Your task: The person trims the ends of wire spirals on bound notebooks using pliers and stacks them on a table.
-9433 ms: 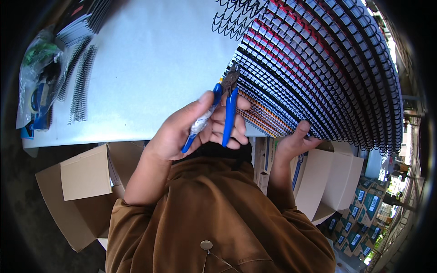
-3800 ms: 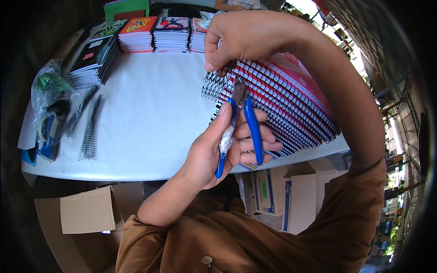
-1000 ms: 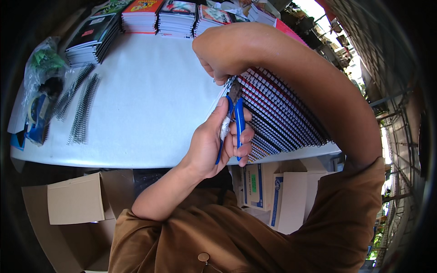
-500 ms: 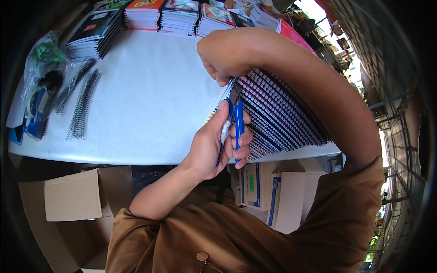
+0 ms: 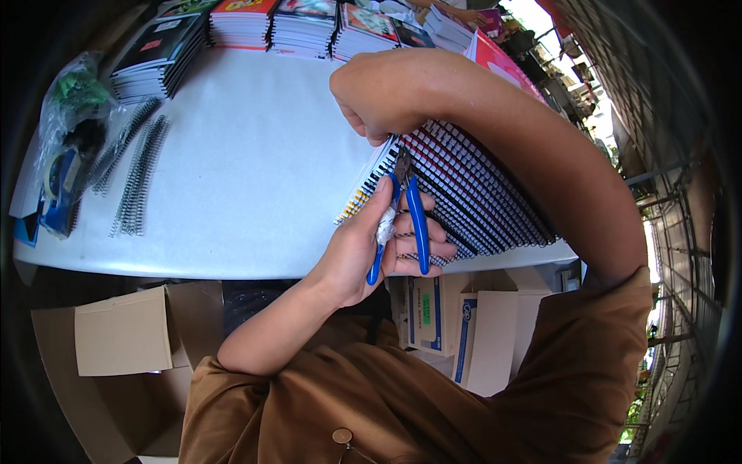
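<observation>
In my left hand (image 5: 359, 240) lie blue-handled cutting pliers (image 5: 418, 224), one handle wrapped with whitish tape. Their handles are spread, with the thumb along one side and the fingers behind the other. The jaws point at the far corner of a stack of spiral-bound notebooks (image 5: 471, 193), whose rows of coils face up. My right arm reaches around over this stack, and my right hand (image 5: 379, 97) is curled at its far end, just beyond the jaws. Its fingertips are mostly hidden, so what they pinch cannot be made out. Yellow coil edges (image 5: 352, 207) show left of the pliers.
Two bundles of loose dark coils (image 5: 141, 178) lie at the table's left, beside a plastic bag (image 5: 77, 93) and a blue tape dispenser (image 5: 60, 189). Stacked notebooks (image 5: 239, 31) line the far edge. Open cardboard boxes (image 5: 124, 332) stand below the table. Another person's arm shows at the far side.
The pliers' handles have spread wider as my left fingers loosened, and the jaws have drawn slightly nearer to me. More yellow coil edge shows. My right hand has shifted slightly left.
</observation>
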Available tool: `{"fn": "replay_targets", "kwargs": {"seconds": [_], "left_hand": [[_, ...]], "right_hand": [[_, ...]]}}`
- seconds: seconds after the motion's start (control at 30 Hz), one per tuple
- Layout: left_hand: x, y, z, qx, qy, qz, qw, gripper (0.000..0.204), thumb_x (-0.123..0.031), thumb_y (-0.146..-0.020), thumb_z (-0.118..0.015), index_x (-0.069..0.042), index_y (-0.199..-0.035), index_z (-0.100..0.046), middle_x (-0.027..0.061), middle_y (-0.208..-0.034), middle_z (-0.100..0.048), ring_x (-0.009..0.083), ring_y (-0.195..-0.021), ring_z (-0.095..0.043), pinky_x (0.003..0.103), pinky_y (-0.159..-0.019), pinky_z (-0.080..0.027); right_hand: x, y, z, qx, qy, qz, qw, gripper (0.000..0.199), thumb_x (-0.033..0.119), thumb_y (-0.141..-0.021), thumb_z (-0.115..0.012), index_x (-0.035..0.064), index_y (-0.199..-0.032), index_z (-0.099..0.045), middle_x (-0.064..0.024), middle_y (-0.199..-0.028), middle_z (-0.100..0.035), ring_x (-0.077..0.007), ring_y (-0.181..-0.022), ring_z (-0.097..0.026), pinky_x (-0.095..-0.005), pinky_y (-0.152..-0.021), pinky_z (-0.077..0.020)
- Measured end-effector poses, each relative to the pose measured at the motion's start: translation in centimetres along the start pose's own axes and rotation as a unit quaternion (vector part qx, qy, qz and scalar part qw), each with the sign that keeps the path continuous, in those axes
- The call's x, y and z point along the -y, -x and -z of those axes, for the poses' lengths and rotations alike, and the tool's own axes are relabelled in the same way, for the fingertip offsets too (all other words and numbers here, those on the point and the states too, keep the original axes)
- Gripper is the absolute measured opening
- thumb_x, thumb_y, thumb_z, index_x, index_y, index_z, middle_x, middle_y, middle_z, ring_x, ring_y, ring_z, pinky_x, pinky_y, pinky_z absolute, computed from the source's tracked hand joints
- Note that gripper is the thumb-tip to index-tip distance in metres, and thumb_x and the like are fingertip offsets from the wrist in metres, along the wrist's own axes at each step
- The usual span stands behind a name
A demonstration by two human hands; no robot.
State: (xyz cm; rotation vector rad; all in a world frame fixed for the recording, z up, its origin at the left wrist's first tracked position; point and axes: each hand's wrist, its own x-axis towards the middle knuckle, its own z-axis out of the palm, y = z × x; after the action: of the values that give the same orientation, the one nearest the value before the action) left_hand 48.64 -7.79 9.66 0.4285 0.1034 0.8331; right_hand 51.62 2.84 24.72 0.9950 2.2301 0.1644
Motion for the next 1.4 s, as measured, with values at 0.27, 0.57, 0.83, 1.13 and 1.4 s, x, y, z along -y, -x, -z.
{"fn": "replay_targets", "kwargs": {"seconds": [0.27,0.57,0.83,1.13,1.4], "left_hand": [[0.0,0.0,0.0,0.009,0.021,0.000,1.000,0.063,-0.051,-0.095,-0.017,-0.001,-0.121,-0.044,0.0189,-0.100,-0.060,0.0396,-0.101,-0.058,0.050,-0.084,-0.049],[0.0,-0.6,1.3,0.051,0.049,-0.038,0.997,0.058,-0.052,-0.095,-0.020,-0.004,-0.110,-0.047,0.0127,-0.081,-0.056,0.0280,-0.072,-0.061,0.043,-0.066,-0.054],[-0.9,-0.2,-1.9,-0.119,-0.006,-0.009,0.993,0.056,-0.053,-0.095,-0.020,-0.006,-0.107,-0.047,0.0089,-0.076,-0.054,0.0216,-0.062,-0.055,0.036,-0.059,-0.052],[-0.7,-0.4,0.3,-0.251,-0.719,-0.153,0.630,0.054,-0.052,-0.095,-0.027,-0.005,-0.111,-0.048,0.0121,-0.093,-0.060,0.0218,-0.075,-0.063,0.039,-0.065,-0.049],[-2.2,0.3,1.3,0.060,-0.045,0.010,0.997,0.067,-0.052,-0.094,-0.021,0.005,-0.125,-0.040,0.0234,-0.104,-0.058,0.0361,-0.095,-0.059,0.050,-0.089,-0.045]], "right_hand": [[0.4,0.7,1.3,0.037,-0.031,-0.012,0.999,0.012,0.004,-0.064,-0.066,0.0017,-0.075,-0.068,-0.0137,-0.073,-0.066,-0.0249,-0.068,-0.064,-0.0355,-0.058,-0.0483],[0.1,0.2,0.2,-0.006,0.035,-0.009,0.999,0.010,0.003,-0.065,-0.065,0.0011,-0.074,-0.068,-0.0139,-0.072,-0.066,-0.0264,-0.065,-0.064,-0.0358,-0.056,-0.0480],[-0.9,2.8,4.1,-0.071,-0.027,0.005,0.997,0.021,0.011,-0.075,-0.061,-0.0019,-0.091,-0.065,-0.0157,-0.080,-0.065,-0.0242,-0.071,-0.062,-0.0331,-0.064,-0.0479],[-10.1,4.8,1.8,-0.360,-0.285,0.074,0.885,0.025,0.011,-0.077,-0.064,-0.0045,-0.097,-0.065,-0.0091,-0.084,-0.068,-0.0132,-0.074,-0.061,-0.0259,-0.072,-0.0475],[-10.7,2.5,-2.2,-0.352,-0.492,0.099,0.791,0.022,0.010,-0.082,-0.064,-0.0034,-0.099,-0.065,-0.0047,-0.084,-0.066,-0.0082,-0.075,-0.058,-0.0205,-0.071,-0.0466]]}}
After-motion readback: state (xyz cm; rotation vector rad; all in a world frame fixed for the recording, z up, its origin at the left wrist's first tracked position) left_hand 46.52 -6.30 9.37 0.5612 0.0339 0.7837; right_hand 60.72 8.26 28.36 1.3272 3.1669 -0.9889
